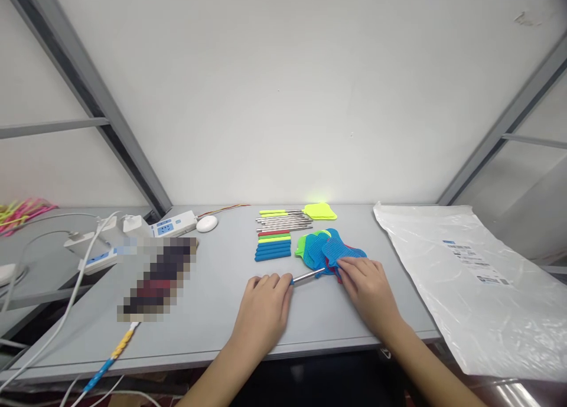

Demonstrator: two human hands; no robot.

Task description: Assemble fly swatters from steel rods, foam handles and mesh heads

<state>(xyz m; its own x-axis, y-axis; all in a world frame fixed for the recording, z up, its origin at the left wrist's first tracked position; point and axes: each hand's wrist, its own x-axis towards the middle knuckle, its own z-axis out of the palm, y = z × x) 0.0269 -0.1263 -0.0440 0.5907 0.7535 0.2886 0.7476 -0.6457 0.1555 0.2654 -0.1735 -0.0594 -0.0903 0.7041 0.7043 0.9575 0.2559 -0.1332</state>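
Observation:
My left hand (266, 305) is closed around a blue handle, only its tip showing, with a silver metal rod (306, 276) sticking out to the right. The rod's far end reaches the edge of a loose pile of flat mesh fly swatter heads. On top of that pile lies a blue fly swatter head (340, 248), its near edge pinched by my right hand (370, 286). Under it are more blue heads (315, 248), a green head (301, 246) and bits of red. Whether the rod touches the blue head is unclear.
Coloured handles (273, 247) lie stacked left of the pile, with metal rods (283, 224) and yellow fly swatters (319, 211) behind. A white plastic mailer (443, 277) covers the right side. Power strips (175, 224), a white round device (207, 223) and a blurred-out item (159, 280) are left.

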